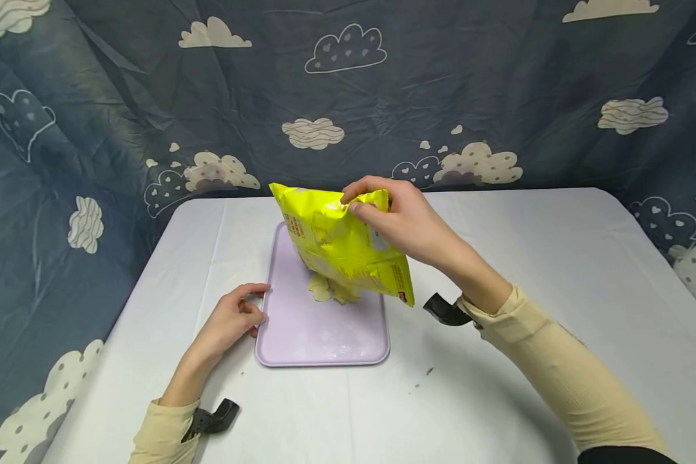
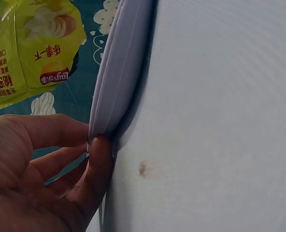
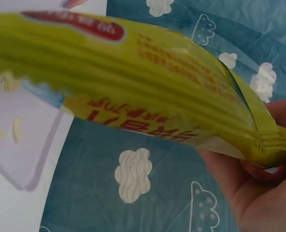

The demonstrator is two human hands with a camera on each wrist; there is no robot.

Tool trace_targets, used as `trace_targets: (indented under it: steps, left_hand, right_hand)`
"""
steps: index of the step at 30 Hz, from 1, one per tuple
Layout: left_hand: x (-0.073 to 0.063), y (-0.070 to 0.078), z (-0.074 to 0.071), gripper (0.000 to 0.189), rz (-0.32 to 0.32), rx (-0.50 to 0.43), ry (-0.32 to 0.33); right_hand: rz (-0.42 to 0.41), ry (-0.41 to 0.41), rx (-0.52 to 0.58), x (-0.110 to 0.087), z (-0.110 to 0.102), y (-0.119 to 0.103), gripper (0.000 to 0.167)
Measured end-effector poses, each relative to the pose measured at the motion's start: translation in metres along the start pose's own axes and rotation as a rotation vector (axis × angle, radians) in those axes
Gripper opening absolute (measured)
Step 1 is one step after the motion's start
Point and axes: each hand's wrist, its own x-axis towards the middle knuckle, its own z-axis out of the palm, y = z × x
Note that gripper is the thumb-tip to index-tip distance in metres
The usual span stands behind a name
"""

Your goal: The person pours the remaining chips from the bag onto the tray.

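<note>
in the head view, the right hand (image 1: 397,216), at centre right of the frame, pinches the yellow lay's potato chip bag (image 1: 336,235) by its upper right corner, thumb and fingers closed on the gathered film with no gap between. the bag hangs tilted near the middle of the frame, its body to the left of and below those fingers, above the lilac tray (image 1: 319,335). just under its lower edge, a small heap of potato chips (image 1: 334,291) lies on the tray, partly covered by the bag and well apart from both hands' fingers. the left hand (image 1: 234,316) is at the tray's left edge, left of centre; the bag is up and to the right of it.

the left wrist view shows what the head view leaves unclear: the left fingers are nearly together, with the tray's rim between thumb and forefinger. there the bag fills the upper left, showing its red lay's logo (image 2: 54,76), and a brown speck (image 2: 142,169) marks the white counter (image 2: 220,125).

the right wrist view shows the bag's crimped end seam (image 3: 51,79) close up, and, at far left, two loose chips (image 3: 16,129) on the tray apart from the heap, which the head view does not show. i cannot tell where the bag's opening is.
</note>
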Motion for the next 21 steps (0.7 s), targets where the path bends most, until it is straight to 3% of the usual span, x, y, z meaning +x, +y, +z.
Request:
trace_targets:
  steps: [13, 21]
  left_hand:
    - [-0.0006, 0.0028, -0.0007, 0.056, 0.000, 0.003, 0.000]
    - [0.0001, 0.0030, 0.0005, 0.055, 0.005, 0.004, -0.003]
  right_hand:
    - [-0.042, 0.037, 0.089, -0.0051, 0.0000, 0.0061, 0.014]
    - [0.019, -0.001, 0.023, -0.0049, 0.0025, 0.0035, 0.018]
